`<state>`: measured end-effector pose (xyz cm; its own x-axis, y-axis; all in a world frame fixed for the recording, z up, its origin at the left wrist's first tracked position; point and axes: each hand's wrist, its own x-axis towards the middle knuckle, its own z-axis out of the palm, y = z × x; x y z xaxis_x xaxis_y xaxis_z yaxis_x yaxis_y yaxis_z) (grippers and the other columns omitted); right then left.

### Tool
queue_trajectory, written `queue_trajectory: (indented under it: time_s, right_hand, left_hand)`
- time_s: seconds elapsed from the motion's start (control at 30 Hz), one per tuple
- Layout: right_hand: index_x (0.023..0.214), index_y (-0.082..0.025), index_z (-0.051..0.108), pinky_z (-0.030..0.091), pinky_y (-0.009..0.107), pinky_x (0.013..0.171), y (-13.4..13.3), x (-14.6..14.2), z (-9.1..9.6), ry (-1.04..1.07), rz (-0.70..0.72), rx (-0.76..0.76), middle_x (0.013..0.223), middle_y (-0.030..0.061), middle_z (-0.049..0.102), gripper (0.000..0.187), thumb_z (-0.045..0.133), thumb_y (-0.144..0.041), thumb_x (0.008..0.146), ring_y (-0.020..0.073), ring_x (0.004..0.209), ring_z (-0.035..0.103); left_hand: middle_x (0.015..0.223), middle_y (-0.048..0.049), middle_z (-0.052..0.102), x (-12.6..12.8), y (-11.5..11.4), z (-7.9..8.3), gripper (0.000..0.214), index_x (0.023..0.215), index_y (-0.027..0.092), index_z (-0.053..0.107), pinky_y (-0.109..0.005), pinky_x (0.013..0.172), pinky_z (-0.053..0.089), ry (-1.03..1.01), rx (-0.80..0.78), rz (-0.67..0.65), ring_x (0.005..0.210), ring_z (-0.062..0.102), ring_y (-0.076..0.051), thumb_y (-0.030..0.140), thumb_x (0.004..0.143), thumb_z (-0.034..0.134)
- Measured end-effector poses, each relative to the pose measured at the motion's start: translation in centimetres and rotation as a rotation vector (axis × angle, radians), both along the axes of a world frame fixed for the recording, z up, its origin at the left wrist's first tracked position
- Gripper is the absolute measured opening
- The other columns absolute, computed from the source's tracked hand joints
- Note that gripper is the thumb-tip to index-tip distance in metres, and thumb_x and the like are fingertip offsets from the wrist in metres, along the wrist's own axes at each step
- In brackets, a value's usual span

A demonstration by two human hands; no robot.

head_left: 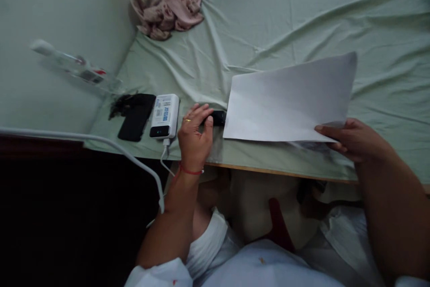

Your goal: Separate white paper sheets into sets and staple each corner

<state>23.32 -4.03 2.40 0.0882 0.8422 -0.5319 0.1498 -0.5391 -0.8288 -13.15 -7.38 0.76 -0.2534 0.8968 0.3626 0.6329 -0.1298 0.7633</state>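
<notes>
My left hand (195, 137) rests near the front edge of the bed, fingers curled over a small black object (217, 117) lying on the pale green sheet (268, 23). A gold ring sits on one finger and a red thread circles the wrist. My right hand (352, 140) pinches the lower right corner of a white sheet of paper (289, 99), which is lifted slightly above the bed. The black object's right end is hidden under the paper's left corner.
A white power bank (164, 116) with a white cable (101, 143) lies left of my left hand, beside a black phone (136, 117). A pink crumpled cloth (166, 7) sits at the back. A clear bottle (74, 65) lies far left.
</notes>
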Motion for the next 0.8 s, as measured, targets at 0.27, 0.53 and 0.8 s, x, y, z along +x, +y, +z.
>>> queue_trajectory:
  time_s: [0.27, 0.53, 0.8]
  right_hand:
    - [0.054, -0.017, 0.056, 0.028, 0.014, 0.031, -0.1, -1.5, 0.7, 0.057, -0.061, -0.035, 0.051, -0.0057, 0.048, 0.042, 0.096, -0.029, 0.047, 0.003, 0.041, 0.038]
    - [0.056, -0.018, 0.054, 0.026, 0.015, 0.033, 0.1, -1.5, -0.1, 0.086, -0.056, -0.019, 0.052, -0.0067, 0.048, 0.042, 0.095, -0.026, 0.05, 0.0031, 0.041, 0.037]
    - [0.069, -0.018, 0.074, 0.049, 0.021, 0.057, 0.5, -2.6, -0.5, 0.018, -0.127, 0.149, 0.071, 0.0003, 0.071, 0.018, 0.086, -0.03, 0.064, 0.0113, 0.065, 0.059]
  left_hand:
    - [0.134, -0.0082, 0.078, -0.4, 0.1, -1.0, 0.024, 0.115, 0.022, 0.081, -0.049, 0.125, 0.044, 0.013, -0.053, -0.076, 0.138, 0.065, -0.024, 0.026, 0.098, 0.066]
    - [0.133, -0.0073, 0.079, -0.8, 0.3, -1.2, 0.03, 0.111, 0.023, 0.083, -0.054, 0.125, 0.043, 0.197, -0.096, -0.133, 0.137, 0.066, -0.027, 0.01, 0.09, 0.067]
    - [0.125, -0.0047, 0.082, -0.1, 0.6, -1.8, 0.043, 0.105, 0.025, 0.085, -0.049, 0.116, 0.054, 0.336, -0.009, -0.036, 0.128, 0.072, -0.026, 0.0, 0.085, 0.056]
